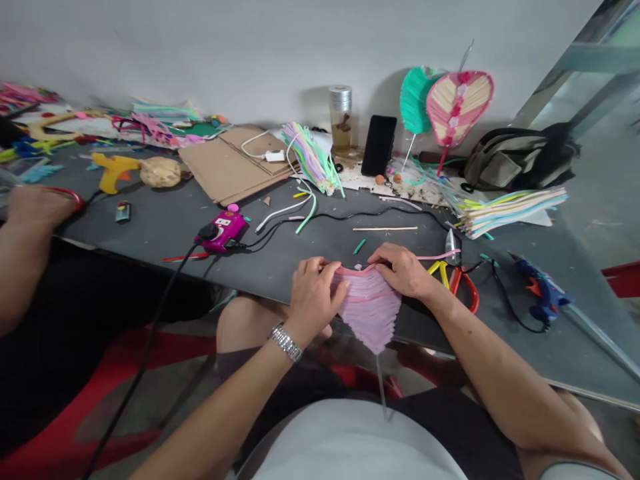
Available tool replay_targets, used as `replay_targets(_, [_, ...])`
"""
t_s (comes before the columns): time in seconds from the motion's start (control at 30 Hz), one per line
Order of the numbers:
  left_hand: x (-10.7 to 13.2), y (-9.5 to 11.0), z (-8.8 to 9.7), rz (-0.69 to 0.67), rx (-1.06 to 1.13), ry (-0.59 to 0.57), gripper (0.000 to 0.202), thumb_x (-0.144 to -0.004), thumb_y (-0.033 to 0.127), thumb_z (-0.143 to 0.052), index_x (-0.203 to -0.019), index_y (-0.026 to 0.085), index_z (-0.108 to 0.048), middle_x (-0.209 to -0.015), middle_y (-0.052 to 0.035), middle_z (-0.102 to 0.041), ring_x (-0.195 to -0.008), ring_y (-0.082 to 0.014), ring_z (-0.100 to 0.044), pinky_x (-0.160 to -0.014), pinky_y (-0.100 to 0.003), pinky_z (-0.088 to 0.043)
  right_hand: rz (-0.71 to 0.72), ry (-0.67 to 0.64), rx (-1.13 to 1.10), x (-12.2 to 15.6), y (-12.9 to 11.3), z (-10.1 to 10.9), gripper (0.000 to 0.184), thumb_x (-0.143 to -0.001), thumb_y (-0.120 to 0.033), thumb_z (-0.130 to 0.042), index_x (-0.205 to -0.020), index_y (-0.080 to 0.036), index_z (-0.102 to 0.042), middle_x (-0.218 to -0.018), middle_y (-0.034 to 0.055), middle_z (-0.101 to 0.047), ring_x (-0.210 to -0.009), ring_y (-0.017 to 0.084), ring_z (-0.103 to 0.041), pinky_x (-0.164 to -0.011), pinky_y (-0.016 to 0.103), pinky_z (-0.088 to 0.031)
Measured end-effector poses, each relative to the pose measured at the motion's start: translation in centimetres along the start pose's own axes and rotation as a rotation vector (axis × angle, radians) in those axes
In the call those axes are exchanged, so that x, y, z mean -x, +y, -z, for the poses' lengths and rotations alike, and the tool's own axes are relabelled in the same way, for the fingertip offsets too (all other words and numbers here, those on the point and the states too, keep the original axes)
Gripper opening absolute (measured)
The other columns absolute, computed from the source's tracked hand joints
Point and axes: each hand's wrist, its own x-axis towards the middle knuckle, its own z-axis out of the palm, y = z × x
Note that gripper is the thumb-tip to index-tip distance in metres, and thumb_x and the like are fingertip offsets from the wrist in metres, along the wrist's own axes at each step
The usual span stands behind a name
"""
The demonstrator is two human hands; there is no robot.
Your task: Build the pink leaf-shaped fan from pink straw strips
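Here, the left hand (316, 290) and right hand (401, 268) grip the fan (371, 313) by its far corners, thumbs on top; it reaches past the near edge of the surface (270, 267). Pliers (455, 277) lie just right, the glue gun (545, 292) farther right.

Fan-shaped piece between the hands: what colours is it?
The fan-shaped piece is pale lilac with pink strips, shown in the head view.
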Motion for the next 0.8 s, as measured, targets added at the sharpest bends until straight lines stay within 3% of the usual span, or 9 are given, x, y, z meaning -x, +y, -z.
replay_targets(0.23, [-1.3,0.1,1.0,0.056,0.174,-0.052,0.013,-0.09,0.027,-0.063,-0.097,0.018,-0.068,-0.1,-0.0103,-0.067,-0.097,-0.0279,-0.059,-0.092,-0.043,-0.048,-0.049,-0.05,-0.007,0.1,-1.1,0.4,0.015,-0.082,-0.007,-0.059,-0.088,-0.019,-0.067,-0.09,0.0052,-0.069,-0.083,0.019,-0.065,-0.078,0.031,-0.048])
replay_targets(0.37, [-1.9,-0.3,2.3,0.173,0.476,-0.186,0.019,-0.089,0.021,-0.058,-0.106,0.018,-0.067,-0.096,-0.0063,-0.072,-0.088,-0.0217,-0.065,-0.083,-0.036,-0.049,-0.124,-0.068,-0.125,0.2,-1.3,0.9,0.021,-0.08,-0.009,-0.061,-0.097,-0.02,-0.067,-0.094,0.0031,-0.072,-0.085,0.018,-0.067,-0.079,0.031,-0.05])
replay_targets(0.53, [-2.3,-0.6,3.4,0.344,0.927,-0.338,0.039,-0.087,0.024,-0.062,-0.123,0.014,-0.07,-0.11,-0.0099,-0.076,-0.09,-0.0191,-0.067,-0.076,-0.029,-0.05,-0.232,-0.055,-0.384,0.1,-0.9,1.8,0.022,-0.081,-0.018,-0.065,-0.103,-0.019,-0.07,-0.097,0.0025,-0.076,-0.088,0.018,-0.07,-0.081,0.031,-0.054])
replay_targets(0.8, [-3.1,-0.8,3.6,0.334,0.999,-0.346,0.032,-0.081,0.026,-0.07,-0.11,0.013,-0.074,-0.104,-0.0095,-0.077,-0.087,-0.0181,-0.066,-0.077,-0.029,-0.049,-0.253,-0.044,-0.47,0.0,-0.7,2.6,0.017,-0.083,-0.029,-0.07,-0.096,-0.019,-0.074,-0.094,0.0041,-0.078,-0.086,0.02,-0.071,-0.081,0.034,-0.056])
